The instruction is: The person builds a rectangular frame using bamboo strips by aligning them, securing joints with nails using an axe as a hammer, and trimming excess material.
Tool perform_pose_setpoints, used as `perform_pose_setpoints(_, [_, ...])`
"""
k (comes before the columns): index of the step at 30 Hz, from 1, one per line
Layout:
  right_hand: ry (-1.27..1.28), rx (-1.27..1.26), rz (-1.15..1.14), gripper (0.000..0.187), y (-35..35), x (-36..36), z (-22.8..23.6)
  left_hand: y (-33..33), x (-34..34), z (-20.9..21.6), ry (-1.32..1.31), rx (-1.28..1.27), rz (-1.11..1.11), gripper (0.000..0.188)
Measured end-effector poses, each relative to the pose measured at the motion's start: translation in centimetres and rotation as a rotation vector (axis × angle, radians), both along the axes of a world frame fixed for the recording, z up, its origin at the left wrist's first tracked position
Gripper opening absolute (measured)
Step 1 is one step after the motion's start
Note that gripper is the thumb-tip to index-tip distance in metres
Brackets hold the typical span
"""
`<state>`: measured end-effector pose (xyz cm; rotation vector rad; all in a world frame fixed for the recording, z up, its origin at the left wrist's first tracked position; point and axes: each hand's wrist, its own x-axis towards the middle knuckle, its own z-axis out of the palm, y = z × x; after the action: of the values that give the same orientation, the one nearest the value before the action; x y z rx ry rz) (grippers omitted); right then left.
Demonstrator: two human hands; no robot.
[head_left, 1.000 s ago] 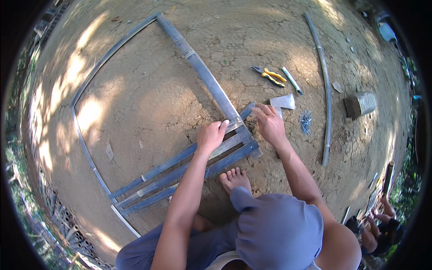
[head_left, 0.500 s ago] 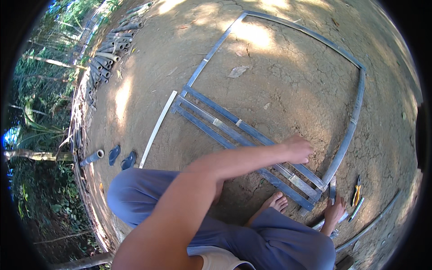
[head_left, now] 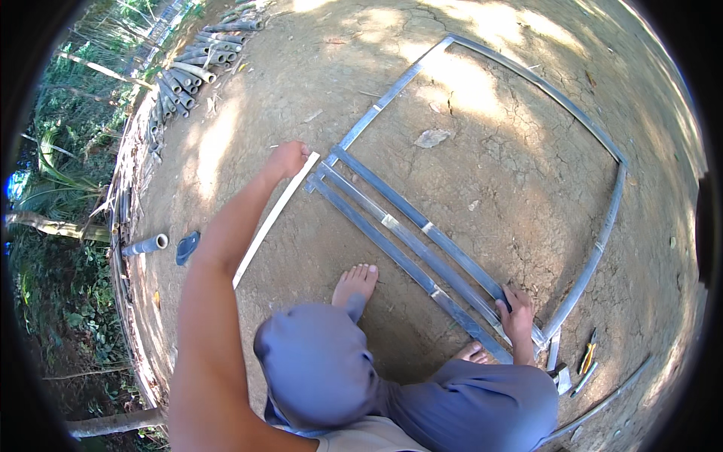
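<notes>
My left hand is stretched far out to the left, its fingers curled closed beside the upper end of a pale, flat strip. What the fingers hold, if anything, is hidden. My right hand grips the near right end of a dark bamboo slat, thumb and forefinger around its edge. Two more slats run alongside: a middle slat and a near slat. They lie across the near side of a large bamboo frame on the ground.
Right of my knee lie orange-handled pliers, a small turquoise-and-dark tool, a metal blade-like piece and a thin rod. Bamboo poles are piled at the far left. A sandal lies near a bamboo tube.
My left hand has swung from the slats' right end to their far left end. My right hand has left the tools and taken hold of the slat. My left knee has shifted right.
</notes>
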<state>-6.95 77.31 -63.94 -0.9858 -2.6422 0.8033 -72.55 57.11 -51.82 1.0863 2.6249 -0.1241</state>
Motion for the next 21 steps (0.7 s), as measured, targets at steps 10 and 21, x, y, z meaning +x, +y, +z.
perform_pose_setpoints(10, [-0.114, -0.234, -0.104, 0.047, -1.3, -2.5, -0.6, 0.9, -6.2, -16.9, -0.153, 0.385, 0.349, 0.031])
perform_pose_setpoints(21, [-0.193, -0.162, -0.073, 0.047, -2.2, -3.1, -1.4, 1.5, -12.7, -20.5, -0.483, 0.377, 0.285, 0.031])
